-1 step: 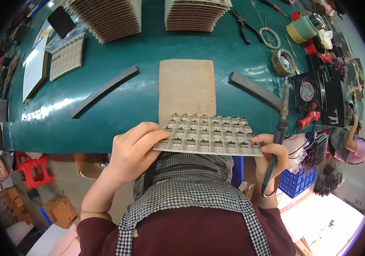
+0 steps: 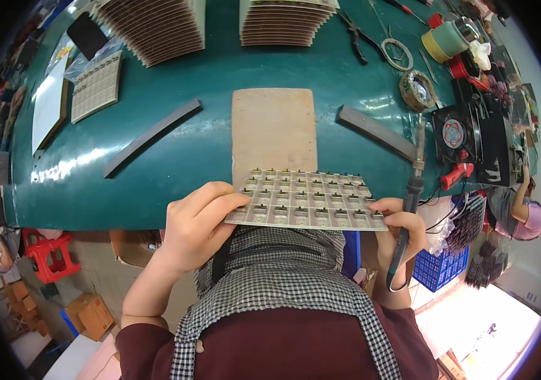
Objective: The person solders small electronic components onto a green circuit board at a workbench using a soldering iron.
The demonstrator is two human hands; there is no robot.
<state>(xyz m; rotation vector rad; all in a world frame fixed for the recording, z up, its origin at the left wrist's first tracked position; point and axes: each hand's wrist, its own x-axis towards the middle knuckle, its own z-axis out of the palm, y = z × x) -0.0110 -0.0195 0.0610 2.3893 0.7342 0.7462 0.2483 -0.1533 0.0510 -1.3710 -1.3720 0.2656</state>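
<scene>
A pale circuit board panel (image 2: 305,201) with rows of small black-and-metal parts is held tilted at the table's near edge. My left hand (image 2: 199,215) is closed on its left end, thumb and fingers pinching the corner. At the opposite end my right hand (image 2: 404,228) grips the panel's edge between thumb and finger. The same hand also holds a soldering iron (image 2: 413,190), its dark handle running down through the fingers and its tip pointing up, away from the panel. Beyond the panel lies a flat tan board (image 2: 274,130), partly covered by it.
Two grey bars (image 2: 153,137) (image 2: 378,133) flank the tan board. Stacks of panels (image 2: 156,28) (image 2: 286,24) stand at the back. Another panel (image 2: 96,87) lies left. Pliers (image 2: 354,39), a wire coil (image 2: 397,54), a round tin (image 2: 417,90) and a fan (image 2: 455,134) are on the right.
The tabletop things appear slightly further left in the view. Both hands keep the same hold on the panel, and the soldering iron stays in my right hand.
</scene>
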